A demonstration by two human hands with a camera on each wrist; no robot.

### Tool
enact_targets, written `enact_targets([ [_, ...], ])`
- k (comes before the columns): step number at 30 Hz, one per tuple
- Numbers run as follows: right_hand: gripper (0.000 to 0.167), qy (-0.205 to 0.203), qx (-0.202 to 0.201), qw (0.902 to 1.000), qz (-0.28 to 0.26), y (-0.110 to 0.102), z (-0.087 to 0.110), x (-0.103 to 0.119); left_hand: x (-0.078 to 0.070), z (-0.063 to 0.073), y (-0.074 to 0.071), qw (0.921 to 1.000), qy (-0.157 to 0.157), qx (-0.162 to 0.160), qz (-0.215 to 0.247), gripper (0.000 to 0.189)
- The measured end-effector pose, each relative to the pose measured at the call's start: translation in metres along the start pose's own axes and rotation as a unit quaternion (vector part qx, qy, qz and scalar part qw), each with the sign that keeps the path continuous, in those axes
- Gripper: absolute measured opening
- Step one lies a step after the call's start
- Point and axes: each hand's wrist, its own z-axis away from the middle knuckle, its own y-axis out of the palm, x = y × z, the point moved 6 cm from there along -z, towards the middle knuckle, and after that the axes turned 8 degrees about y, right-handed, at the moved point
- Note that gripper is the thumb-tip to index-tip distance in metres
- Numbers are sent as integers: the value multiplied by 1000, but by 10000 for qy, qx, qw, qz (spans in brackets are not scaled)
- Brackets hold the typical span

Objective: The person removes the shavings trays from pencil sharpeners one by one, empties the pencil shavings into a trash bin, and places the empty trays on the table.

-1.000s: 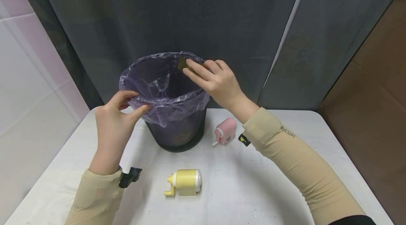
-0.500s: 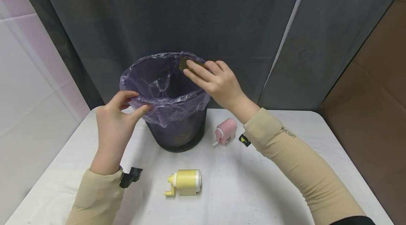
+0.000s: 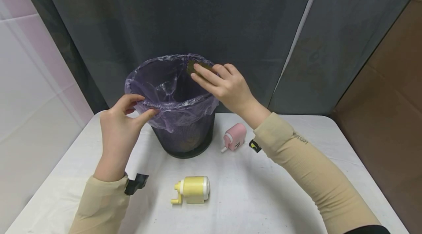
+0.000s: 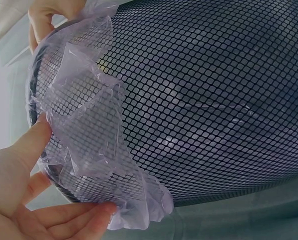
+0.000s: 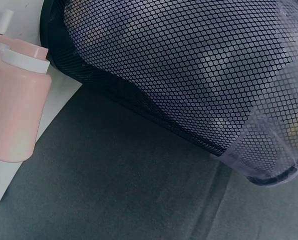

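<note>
A black mesh wastebasket [image 3: 188, 142] stands upright, lined with a thin purple plastic bag [image 3: 184, 113] folded over its rim. My left hand [image 3: 120, 124] pinches the bag at the rim's near left; in the left wrist view its thumb lies at the rim and its fingers [image 4: 101, 215] touch the hanging fold. My right hand [image 3: 225, 84] reaches over the right rim, fingers extended along a flat olive-brown piece [image 3: 191, 67] just inside the opening. The right thumb is hidden in the head view. The right hand [image 4: 51, 20] curves over the rim in the left wrist view.
A pink hand-crank pencil sharpener [image 3: 235, 136] lies right of the wastebasket. A yellow one [image 3: 192, 189] lies nearer the front of the white-covered table [image 3: 250, 197]. Dark curtains [image 3: 184, 10] hang close behind; a brown panel [image 3: 389, 98] stands at the right.
The olive-brown piece shows more beside my right fingers than a second ago and has shifted slightly right. Both hands, the wastebasket and the sharpeners stay almost in place.
</note>
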Motion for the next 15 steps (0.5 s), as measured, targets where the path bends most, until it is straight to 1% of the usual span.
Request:
enact_targets([
  [4, 40, -61, 95, 9999, 20, 0, 0, 0, 0, 0, 1, 10000, 11, 0, -34, 39],
  [15, 41, -227, 205, 9995, 104, 0, 0, 1, -1, -1, 0, 10000, -2, 12, -21, 38],
])
